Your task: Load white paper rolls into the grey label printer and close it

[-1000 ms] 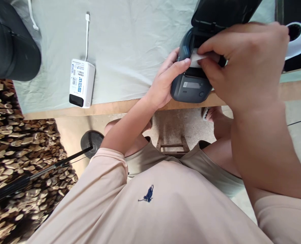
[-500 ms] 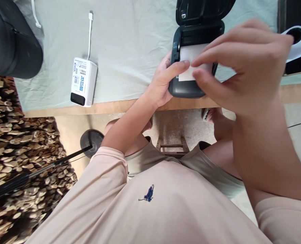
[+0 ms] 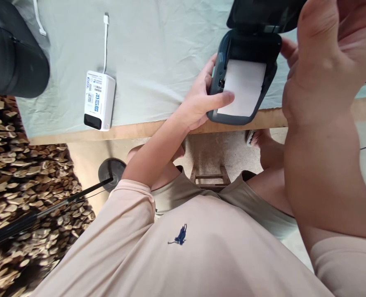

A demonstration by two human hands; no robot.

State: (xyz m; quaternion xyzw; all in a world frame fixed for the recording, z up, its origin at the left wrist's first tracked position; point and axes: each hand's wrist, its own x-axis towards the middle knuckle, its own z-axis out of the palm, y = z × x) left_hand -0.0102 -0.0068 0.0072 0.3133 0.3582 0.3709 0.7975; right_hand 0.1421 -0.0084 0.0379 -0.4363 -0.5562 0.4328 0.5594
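A dark handheld device (image 3: 247,45) with its lid (image 3: 263,16) swung up is tilted over the table's front edge. White paper (image 3: 246,88) lies inside its open compartment. Around the device's left side wraps my left hand (image 3: 203,101), the thumb resting on the paper's lower left part. My right hand (image 3: 328,53) is raised at the device's right, its fingers partly behind the lid and the upper right edge. Whether those fingers grip the lid is hard to tell, since the hand covers them.
A white power bank (image 3: 99,101) with a short cable (image 3: 105,45) lies on the cloth-covered table (image 3: 148,53). A dark bag (image 3: 12,57) stands at the far left. Below are a round black base (image 3: 111,171) and a small wooden stool (image 3: 209,179).
My right hand has moved off the paper, up and right to the device's lid side. The device has tilted and shifted slightly right, and the left thumb sits lower on the paper.
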